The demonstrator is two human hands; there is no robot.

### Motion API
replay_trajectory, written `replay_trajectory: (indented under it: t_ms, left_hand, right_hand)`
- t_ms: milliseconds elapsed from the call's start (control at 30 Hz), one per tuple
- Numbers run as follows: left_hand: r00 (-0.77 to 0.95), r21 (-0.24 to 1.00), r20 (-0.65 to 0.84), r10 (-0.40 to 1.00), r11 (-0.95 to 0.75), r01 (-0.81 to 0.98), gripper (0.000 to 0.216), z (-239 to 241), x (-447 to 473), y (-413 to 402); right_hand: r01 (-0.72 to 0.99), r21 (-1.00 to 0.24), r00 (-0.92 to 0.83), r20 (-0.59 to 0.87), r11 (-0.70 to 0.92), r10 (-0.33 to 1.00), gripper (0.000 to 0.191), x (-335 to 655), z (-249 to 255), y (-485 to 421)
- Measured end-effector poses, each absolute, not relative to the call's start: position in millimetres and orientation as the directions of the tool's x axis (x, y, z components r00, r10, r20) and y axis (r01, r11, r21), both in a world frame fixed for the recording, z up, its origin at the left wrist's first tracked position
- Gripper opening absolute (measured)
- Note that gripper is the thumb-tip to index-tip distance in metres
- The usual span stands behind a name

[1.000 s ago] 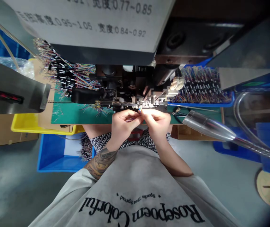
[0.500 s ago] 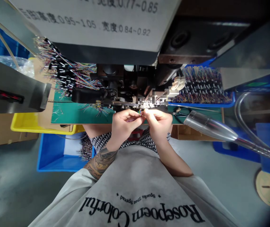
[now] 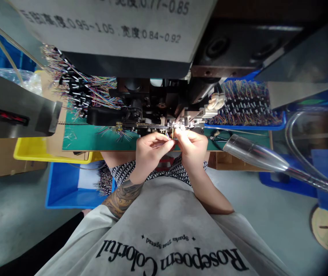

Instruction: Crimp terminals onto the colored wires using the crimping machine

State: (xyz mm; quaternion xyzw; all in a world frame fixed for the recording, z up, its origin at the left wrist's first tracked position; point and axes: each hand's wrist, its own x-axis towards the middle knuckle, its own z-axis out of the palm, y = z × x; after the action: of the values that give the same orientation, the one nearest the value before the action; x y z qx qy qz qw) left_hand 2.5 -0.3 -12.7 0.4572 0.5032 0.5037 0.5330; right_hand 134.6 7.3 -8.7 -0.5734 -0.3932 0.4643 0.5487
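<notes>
My left hand (image 3: 150,151) and my right hand (image 3: 192,147) meet at the front of a crimping machine (image 3: 164,109). Both pinch a small bundle of thin coloured wires (image 3: 169,135), whose tips point up toward the machine's metal tooling (image 3: 184,122). My right hand's fingertips lie just under that tooling. My left hand grips the bundle lower down, from the left side. A strip of small terminals (image 3: 140,125) runs into the machine from the left.
A pile of coloured wire pieces (image 3: 77,90) lies at the left on a green mat (image 3: 94,138). A blue tray of wire pieces (image 3: 244,105) sits at the right. A metal flexible lamp (image 3: 256,155) reaches in from the right. Yellow bin (image 3: 34,151) and blue bin (image 3: 63,188) stand lower left.
My right hand has moved slightly up, bringing the wire tips closer to the tooling. My left hand has stayed about where it was.
</notes>
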Motion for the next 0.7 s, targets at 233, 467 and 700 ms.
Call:
replay_trajectory:
  t_ms: [233, 467, 700]
  left_hand:
    - [-0.02, 0.979, -0.17, 0.985, 0.167, -0.115, 0.017, -19.9, 0.2, -1.6]
    - [0.002, 0.982, -0.147, 0.989, 0.146, -0.118, 0.014, -16.5, 1.3, -2.1]
    - [-0.023, 0.991, -0.109, 0.994, 0.106, -0.082, 0.017, -15.5, 1.8, -0.4]
  right_hand:
    - [-0.064, -0.995, 0.198, -0.093, -0.082, 0.976, 0.02, 135.6, -7.2, 3.7]
    - [0.018, -0.999, 0.281, -0.044, -0.051, 0.959, 0.027, 136.8, -3.6, 2.7]
    - [-0.063, -0.996, 0.266, -0.081, -0.067, 0.961, 0.025, 135.2, -5.7, 8.5]
